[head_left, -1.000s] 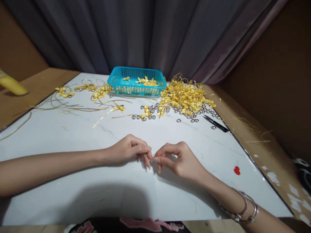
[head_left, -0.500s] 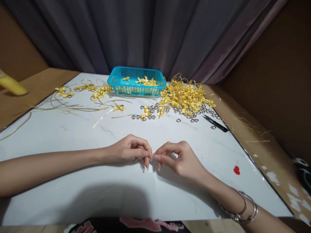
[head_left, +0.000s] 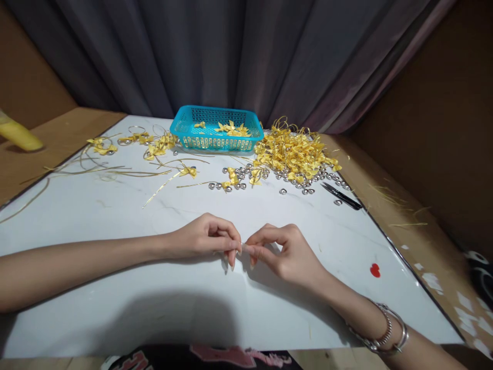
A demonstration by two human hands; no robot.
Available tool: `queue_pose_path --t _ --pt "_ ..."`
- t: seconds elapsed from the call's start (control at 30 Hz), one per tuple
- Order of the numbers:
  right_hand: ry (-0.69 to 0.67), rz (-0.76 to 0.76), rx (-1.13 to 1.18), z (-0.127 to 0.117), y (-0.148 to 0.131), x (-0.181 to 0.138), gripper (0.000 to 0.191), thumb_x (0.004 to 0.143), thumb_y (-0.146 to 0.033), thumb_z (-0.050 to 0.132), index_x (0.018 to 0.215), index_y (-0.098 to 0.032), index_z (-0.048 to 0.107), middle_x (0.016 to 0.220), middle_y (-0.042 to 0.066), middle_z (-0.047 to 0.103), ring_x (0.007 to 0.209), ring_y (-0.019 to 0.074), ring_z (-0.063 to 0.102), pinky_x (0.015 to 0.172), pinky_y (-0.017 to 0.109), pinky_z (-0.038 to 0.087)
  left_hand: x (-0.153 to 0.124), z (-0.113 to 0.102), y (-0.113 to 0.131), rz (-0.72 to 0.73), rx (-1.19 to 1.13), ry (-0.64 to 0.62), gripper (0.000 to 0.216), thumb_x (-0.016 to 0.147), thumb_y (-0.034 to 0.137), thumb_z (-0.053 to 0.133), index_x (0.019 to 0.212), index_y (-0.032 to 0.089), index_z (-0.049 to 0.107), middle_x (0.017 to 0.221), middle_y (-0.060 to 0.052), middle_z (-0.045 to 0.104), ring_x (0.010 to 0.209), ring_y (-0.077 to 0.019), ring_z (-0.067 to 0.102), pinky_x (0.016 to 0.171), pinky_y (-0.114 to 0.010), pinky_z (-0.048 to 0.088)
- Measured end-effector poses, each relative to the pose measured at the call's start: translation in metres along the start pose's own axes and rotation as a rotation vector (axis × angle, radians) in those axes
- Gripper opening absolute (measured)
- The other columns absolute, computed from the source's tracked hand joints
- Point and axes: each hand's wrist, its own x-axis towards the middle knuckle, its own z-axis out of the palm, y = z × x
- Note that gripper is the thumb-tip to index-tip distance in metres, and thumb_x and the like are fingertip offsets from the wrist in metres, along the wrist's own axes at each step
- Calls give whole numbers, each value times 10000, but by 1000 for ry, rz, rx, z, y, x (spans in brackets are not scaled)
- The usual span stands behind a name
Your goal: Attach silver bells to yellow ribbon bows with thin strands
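My left hand [head_left: 213,237] and my right hand [head_left: 283,252] meet fingertip to fingertip above the white marbled table [head_left: 162,288]. Thumb and forefinger are pinched together on each hand. Whatever lies between the fingertips is too small to make out. Beyond them on the table are silver beads [head_left: 283,191], yellow ribbon bows [head_left: 231,177] and a bow with a long gold cord [head_left: 188,171]. A large heap of yellow bows with gold cords [head_left: 290,151] rises at the back right.
Behind my hands stands a blue plastic basket [head_left: 217,141] holding some yellow bows. Black snips [head_left: 342,196] lie at the right, above a red heart-shaped piece [head_left: 375,270]. Loose gold cords [head_left: 103,170] and more bows [head_left: 159,146] spread at the left. A yellow roll [head_left: 19,134] stands far left.
Both hands stay in nearly the same place. Only the fingertips have shifted slightly, with the left thumb a little lower and closer to the right thumb.
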Motion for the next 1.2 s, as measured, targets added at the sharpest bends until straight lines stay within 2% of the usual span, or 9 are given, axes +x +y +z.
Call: queue_pose_path --t 0.33,0.83,1.07,1.2 --pt "51 -150 -111 3 4 -2 192 768 -110 526 675 -161 687 559 8 659 580 134 545 615 279 435 0 -1 1 -6 46 4 146 827 232 578 797 102 639 640 -58 692 549 -95 555 525 -214 367" --pt "-8 -137 -68 3 5 -1 186 772 -117 542 659 -161 683 546 4 651 576 128 560 613 267 440 1 2 1 -40 161 13 231 857 270 529 740 107 643 575 -45 681 519 -98 562 513 -204 396" --pt "-35 -115 -18 4 7 -2 194 740 -79 550 613 -164 669 557 11 656 602 130 560 595 244 442 -1 2 -1 27 285 20 242 878 250 492 753 107 642 599 -47 694 478 -71 494 464 -183 337" --pt "-39 -108 -20 4 5 -2 186 728 -57 555 624 -149 679 559 15 654 597 124 557 589 236 435 -1 1 -2 61 278 21 224 881 236 489 764 110 632 611 -44 698 504 -72 527 478 -177 360"
